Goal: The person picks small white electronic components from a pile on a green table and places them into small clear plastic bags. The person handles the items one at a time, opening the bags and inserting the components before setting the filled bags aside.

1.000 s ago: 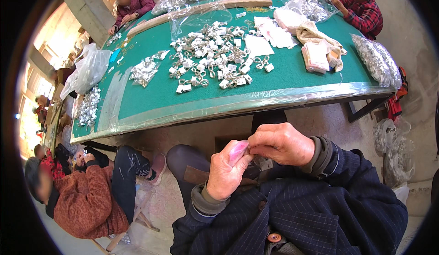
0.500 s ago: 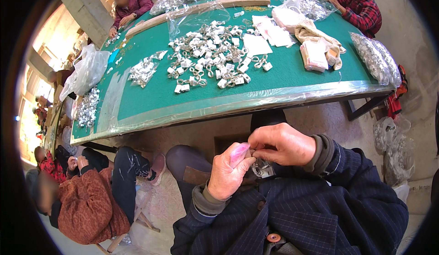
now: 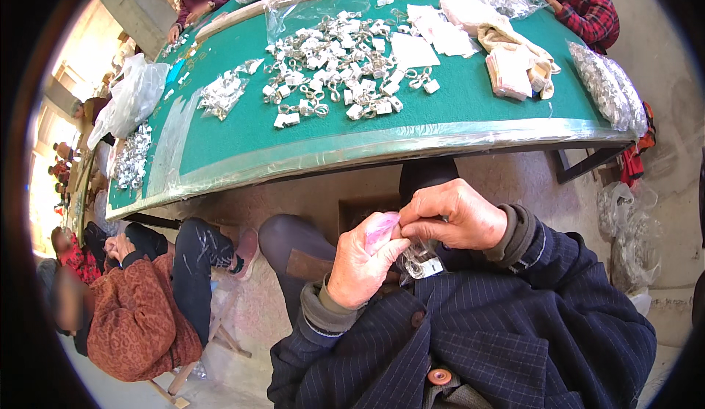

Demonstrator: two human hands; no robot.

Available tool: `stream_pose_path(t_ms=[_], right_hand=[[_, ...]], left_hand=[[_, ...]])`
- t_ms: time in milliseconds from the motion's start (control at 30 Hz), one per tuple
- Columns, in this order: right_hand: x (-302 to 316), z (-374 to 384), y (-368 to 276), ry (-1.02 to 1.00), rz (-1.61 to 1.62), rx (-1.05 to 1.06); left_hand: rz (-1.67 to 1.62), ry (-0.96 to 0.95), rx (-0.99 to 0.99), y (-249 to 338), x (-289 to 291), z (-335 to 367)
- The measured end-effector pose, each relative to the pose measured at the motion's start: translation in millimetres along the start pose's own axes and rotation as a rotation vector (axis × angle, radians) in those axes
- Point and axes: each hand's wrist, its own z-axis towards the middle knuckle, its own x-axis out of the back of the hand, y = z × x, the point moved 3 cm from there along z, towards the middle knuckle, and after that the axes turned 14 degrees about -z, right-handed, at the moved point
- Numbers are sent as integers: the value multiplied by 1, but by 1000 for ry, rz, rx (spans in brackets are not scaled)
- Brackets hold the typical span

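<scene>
Above my lap, my left hand (image 3: pixel 360 266) and my right hand (image 3: pixel 461 216) meet, fingers pinched together. A small clear plastic bag (image 3: pixel 421 261) hangs below the fingertips, apparently gripped at its top by both hands. Inside it is a piece with a white face and shiny metal; its exact kind is unclear. Pink wrapping (image 3: pixel 381 231) covers one finger or the thumb of my left hand. The exact grip of the fingertips is partly hidden. Beyond my hands, a pile of small white blocks with metal loops (image 3: pixel 330 67) lies on the green table (image 3: pixel 242 141).
Filled clear bags (image 3: pixel 606 86) sit at the table's right edge, near a cloth (image 3: pixel 507 42) and paper packets (image 3: pixel 508 75). A wooden strip (image 3: pixel 316 1) crosses the far side. A person in a brown patterned top (image 3: pixel 143 321) sits at left; two others work across the table.
The table and its contents have shifted slightly upward in the picture. My hands stay together, and the bag with its white-faced piece shows more plainly below them.
</scene>
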Motion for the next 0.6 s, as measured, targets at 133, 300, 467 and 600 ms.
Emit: stream_pose_path(t_ms=[133,300,467,600], right_hand=[[0,0,-2,51,-73,9],[-4,-1,0,1,83,-151],[-2,-5,-4,-10,181,-202],[-4,-11,-1,-41,424,-479]], left_hand=[[-12,27,-17,0,2,0],[-26,-6,-22,-1,2,-2],[2,24,-53,0,4,-5],[15,19,-72,2,3,-6]])
